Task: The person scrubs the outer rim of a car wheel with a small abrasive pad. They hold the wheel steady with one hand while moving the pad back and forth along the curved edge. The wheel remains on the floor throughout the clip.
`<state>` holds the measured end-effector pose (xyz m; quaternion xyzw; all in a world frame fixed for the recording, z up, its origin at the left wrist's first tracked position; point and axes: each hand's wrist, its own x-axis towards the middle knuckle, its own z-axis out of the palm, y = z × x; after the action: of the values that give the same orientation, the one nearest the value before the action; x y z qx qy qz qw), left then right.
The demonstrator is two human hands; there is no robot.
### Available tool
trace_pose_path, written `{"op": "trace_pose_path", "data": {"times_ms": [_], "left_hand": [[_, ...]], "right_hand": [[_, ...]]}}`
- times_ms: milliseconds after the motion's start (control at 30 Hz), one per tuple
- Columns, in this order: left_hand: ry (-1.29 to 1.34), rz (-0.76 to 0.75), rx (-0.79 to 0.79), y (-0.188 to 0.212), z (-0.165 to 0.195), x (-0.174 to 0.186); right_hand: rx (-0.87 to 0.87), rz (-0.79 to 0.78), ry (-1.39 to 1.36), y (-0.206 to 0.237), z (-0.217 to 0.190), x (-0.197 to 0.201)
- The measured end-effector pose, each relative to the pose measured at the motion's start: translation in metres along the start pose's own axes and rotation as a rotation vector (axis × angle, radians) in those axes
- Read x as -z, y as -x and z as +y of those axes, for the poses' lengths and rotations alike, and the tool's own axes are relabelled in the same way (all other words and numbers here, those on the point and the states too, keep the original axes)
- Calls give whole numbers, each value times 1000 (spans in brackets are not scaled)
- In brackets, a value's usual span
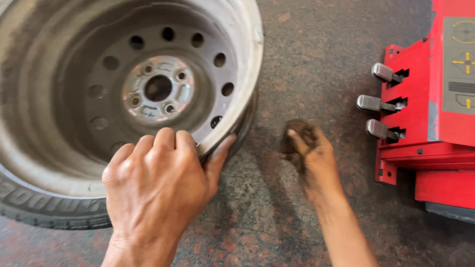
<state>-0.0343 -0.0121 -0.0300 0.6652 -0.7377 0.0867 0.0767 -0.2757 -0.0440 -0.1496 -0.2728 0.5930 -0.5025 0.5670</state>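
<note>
A grey steel wheel rim [64,94] with a black tyre [44,210] on it lies tilted on the floor at the left. Its hub [158,89] has a centre hole and several bolt holes. My left hand [158,183] grips the rim's near edge, fingers curled over the lip and thumb against its outer side. My right hand [311,153] hangs over the floor to the right of the wheel, fingers closed around a dark, grimy wad [296,138] that looks like a rag or a lump of grease.
A red machine base [435,128] with three metal foot pedals [378,104] stands at the right edge. The floor [297,59] is speckled reddish-brown stone.
</note>
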Motion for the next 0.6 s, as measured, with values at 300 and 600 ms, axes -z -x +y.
{"op": "trace_pose_path", "data": {"times_ms": [300, 600], "left_hand": [[134, -447, -38, -32, -7, 20], [225, -738, -19, -43, -7, 26]], "right_hand": [[208, 77, 198, -11, 11, -69], [479, 178, 487, -40, -6, -86]]}}
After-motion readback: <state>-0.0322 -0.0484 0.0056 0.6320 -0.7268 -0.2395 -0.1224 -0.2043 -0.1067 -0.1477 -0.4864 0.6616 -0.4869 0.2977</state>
